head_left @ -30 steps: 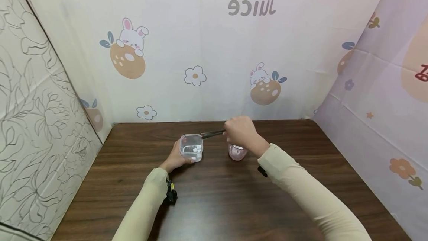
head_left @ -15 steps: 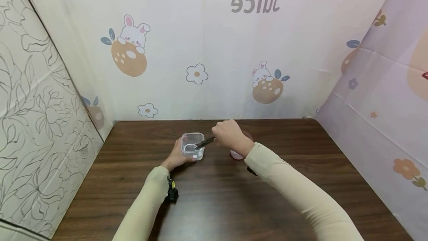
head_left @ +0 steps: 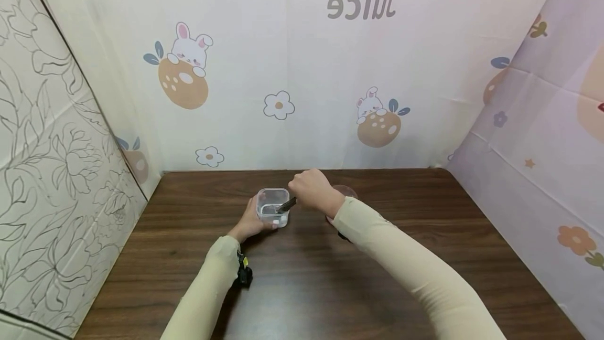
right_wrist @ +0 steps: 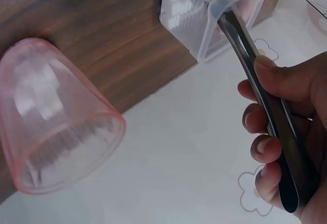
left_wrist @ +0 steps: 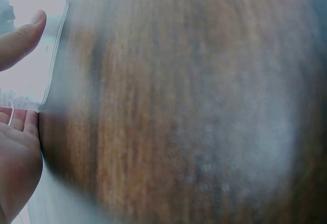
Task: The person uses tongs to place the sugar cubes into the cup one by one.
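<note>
A clear square plastic container [head_left: 265, 197] stands on the table with small white pieces [head_left: 284, 219] in its bottom. My left hand [head_left: 247, 221] grips it from the left side, thumb along the near wall. In the left wrist view the thumb [left_wrist: 23, 41] lies over the container wall. My right hand [right_wrist: 291, 111] holds metal tongs [right_wrist: 273, 114], thumb on one arm and fingers curled round the other. The tongs' tips reach down inside the container. Just right of them a pink transparent cup [right_wrist: 76, 88] stands upright, holding whitish pieces; my right hand and wrist partly hide it in the head view.
The dark wood table [head_left: 292, 287] ends at a patterned cloth wall [head_left: 236, 135] just behind the container and cup. Further cloth panels close in on the left and right. A small black camera [head_left: 244, 273] is strapped to the left wrist.
My right hand has moved left and the tongs have gone from the container's rim down into it. The left hand and container have stayed in place.
</note>
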The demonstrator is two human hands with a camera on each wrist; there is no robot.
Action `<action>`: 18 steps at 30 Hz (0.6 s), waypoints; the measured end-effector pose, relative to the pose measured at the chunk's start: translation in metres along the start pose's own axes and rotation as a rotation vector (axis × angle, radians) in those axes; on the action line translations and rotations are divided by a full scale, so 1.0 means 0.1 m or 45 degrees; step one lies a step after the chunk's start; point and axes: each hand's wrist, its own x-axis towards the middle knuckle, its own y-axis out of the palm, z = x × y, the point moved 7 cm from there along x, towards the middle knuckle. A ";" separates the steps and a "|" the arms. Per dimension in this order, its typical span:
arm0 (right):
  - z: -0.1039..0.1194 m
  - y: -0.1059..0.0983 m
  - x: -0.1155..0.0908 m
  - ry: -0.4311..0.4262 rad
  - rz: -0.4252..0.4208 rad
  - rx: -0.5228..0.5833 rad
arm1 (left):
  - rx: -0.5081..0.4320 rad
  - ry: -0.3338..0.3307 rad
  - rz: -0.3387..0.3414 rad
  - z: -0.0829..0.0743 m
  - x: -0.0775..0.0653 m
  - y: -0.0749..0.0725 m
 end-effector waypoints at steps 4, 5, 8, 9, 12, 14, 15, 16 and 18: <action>0.02 -0.01 0.07 -0.034 0.051 -0.018 | 0.001 -0.002 0.004 0.01 0.00 0.00; 0.02 -0.02 0.09 -0.042 0.065 -0.021 | 0.000 -0.005 0.004 0.01 0.00 0.00; 0.05 -0.04 0.13 -0.067 0.092 -0.049 | 0.002 -0.015 0.008 0.02 0.00 0.00; 0.06 -0.05 0.14 -0.074 0.095 -0.061 | 0.003 -0.019 0.010 0.03 0.00 0.00; 0.11 -0.06 0.17 -0.104 0.093 -0.118 | -0.003 -0.025 0.008 0.02 -0.01 0.00; 0.15 -0.07 0.18 -0.127 0.081 -0.149 | -0.003 -0.024 0.005 0.01 -0.02 0.00; 0.17 -0.07 0.19 -0.137 0.080 -0.170 | 0.001 -0.015 0.005 0.00 -0.02 0.00; 0.19 -0.06 0.20 -0.145 0.080 -0.183 | -0.003 -0.013 0.006 0.00 -0.02 0.00; 0.21 -0.05 0.21 -0.154 0.087 -0.196 | -0.007 -0.015 0.013 -0.01 -0.02 0.01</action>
